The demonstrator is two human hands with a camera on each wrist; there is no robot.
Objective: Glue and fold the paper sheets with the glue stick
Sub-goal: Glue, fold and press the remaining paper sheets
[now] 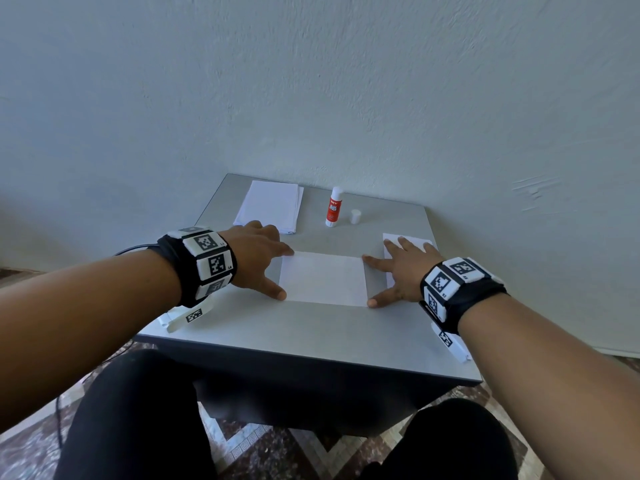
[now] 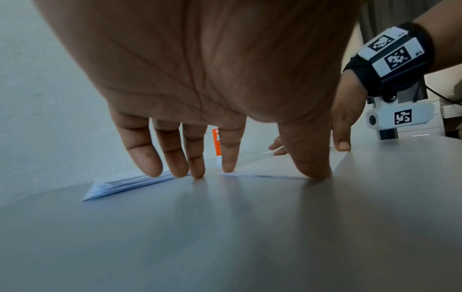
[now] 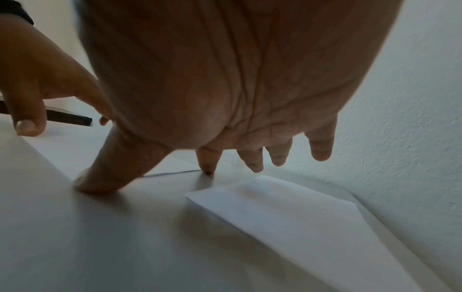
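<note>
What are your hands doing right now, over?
Left hand and right hand open, fingertips at the edges of the middle sheet. Glue stick uncapped, standing untouched. Nothing blocking.

Surface (image 1: 311, 327): smooth grey top, matt with a faint sheen. Folded sheet (image 1: 323, 278) and paper stack (image 1: 268, 206): plain white matt paper. Glue stick (image 1: 334, 206): glossy plastic, orange label. Cap (image 1: 355, 216): white plastic. Wall (image 1: 311, 81): rough, matt plaster texture.

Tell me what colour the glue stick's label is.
Red-orange with dark lettering, on a white tube: the glue stick stands upright and uncapped. Best seen in the head view.
</note>
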